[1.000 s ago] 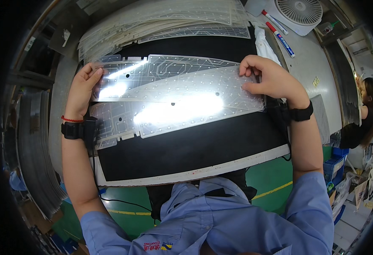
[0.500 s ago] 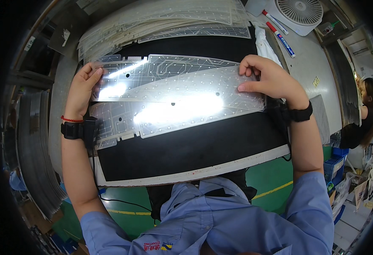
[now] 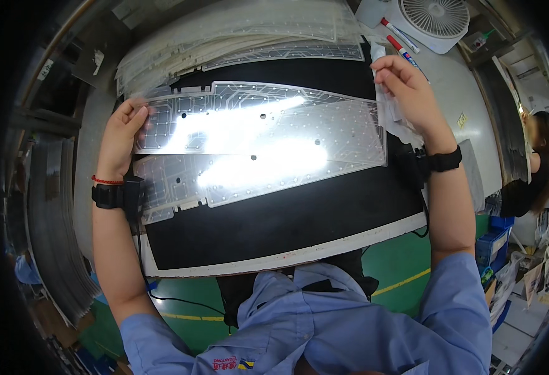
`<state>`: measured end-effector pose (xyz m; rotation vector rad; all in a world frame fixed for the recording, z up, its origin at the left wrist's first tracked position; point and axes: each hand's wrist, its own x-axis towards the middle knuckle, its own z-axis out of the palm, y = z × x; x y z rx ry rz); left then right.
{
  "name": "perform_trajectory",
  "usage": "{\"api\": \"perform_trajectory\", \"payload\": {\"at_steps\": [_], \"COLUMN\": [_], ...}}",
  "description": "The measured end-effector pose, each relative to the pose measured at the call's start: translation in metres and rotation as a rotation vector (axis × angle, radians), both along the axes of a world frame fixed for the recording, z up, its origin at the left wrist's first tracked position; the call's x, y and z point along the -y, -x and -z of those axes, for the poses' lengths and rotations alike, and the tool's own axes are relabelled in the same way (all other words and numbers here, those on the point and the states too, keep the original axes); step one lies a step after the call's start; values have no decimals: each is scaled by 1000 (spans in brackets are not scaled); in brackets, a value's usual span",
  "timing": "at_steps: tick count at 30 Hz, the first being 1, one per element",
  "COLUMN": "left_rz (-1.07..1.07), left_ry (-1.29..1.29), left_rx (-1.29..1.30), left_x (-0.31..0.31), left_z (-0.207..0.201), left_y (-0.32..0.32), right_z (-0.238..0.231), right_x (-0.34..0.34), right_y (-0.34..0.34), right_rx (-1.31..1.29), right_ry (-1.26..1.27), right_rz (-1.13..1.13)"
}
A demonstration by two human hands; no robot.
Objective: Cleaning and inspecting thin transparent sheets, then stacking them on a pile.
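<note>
Two clear plastic film sheets with printed circuit traces lie overlapping on a black mat (image 3: 287,228). My left hand (image 3: 129,125) pinches the left end of the upper circuit film (image 3: 237,103) between thumb and fingers. Part of the lower circuit film (image 3: 162,178) shows beneath it, along the near side. Bright glare hides some of the traces on both. Off the films' right end, my right hand (image 3: 409,90) is raised, its fingers loosely bent and apart, above a crumpled white cloth (image 3: 380,106). Whether it touches the cloth I cannot tell.
Behind the mat a thick stack of similar films (image 3: 243,31) covers the back of the table. A white fan (image 3: 434,19) and two markers (image 3: 399,34) are at the back right. Another person (image 3: 537,156) is at the far right.
My right hand has let go of the films' right end and moved up and away. The upper film now lies flatter over the lower one; my left hand keeps its hold.
</note>
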<state>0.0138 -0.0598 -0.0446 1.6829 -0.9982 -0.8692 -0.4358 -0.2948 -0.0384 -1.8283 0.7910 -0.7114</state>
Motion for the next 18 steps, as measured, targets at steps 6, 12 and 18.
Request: {"api": "perform_trajectory", "payload": {"at_steps": [6,12,18], "left_rz": [-61,-64,-66], "left_ry": [106,115,174], "left_rx": [-135,-209,-299], "left_x": [-2,-1,1], "left_z": [8,3,0], "left_y": [-14,-8,-2], "right_z": [3,9,7], "right_x": [3,0,2], "right_y": [-7,-13,-10], "right_rx": [136,134,186], "right_ry": [-79,-286,-284], "right_rz": [225,72,146]}}
